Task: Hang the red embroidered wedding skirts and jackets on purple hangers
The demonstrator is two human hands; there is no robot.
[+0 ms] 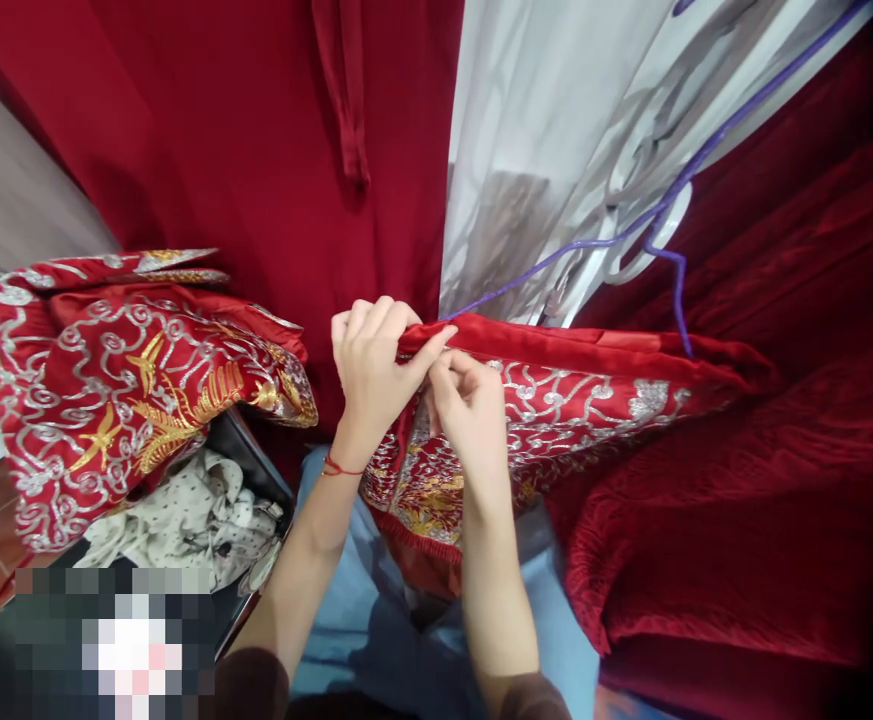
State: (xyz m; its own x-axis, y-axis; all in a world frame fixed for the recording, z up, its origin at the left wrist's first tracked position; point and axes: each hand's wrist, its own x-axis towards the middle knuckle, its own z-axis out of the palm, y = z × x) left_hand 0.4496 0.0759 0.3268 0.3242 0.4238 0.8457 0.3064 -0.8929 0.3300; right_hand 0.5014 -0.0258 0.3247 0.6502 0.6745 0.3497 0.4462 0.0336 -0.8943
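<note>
A red skirt (586,400) with silver and gold embroidery hangs before me, its red waistband stretched out to the right. A purple wire hanger (571,247) runs down to the waistband at two places. At the waistband's left end, my left hand (372,365) grips the top edge, fingers behind it and thumb in front. Just right of that thumb, my right hand (470,405) is closed in a pinch at the band. Whatever lies between its fingertips is too small to make out. The skirt's lower part, with a red fringe, hangs below my hands.
On the left, a folded red embroidered garment (128,390) lies over an open dark case holding a spotted white cloth (196,515). Plain red cloth (256,130) hangs behind. White hangers (650,240) hang at the upper right, and dark red velvet (728,540) fills the right side.
</note>
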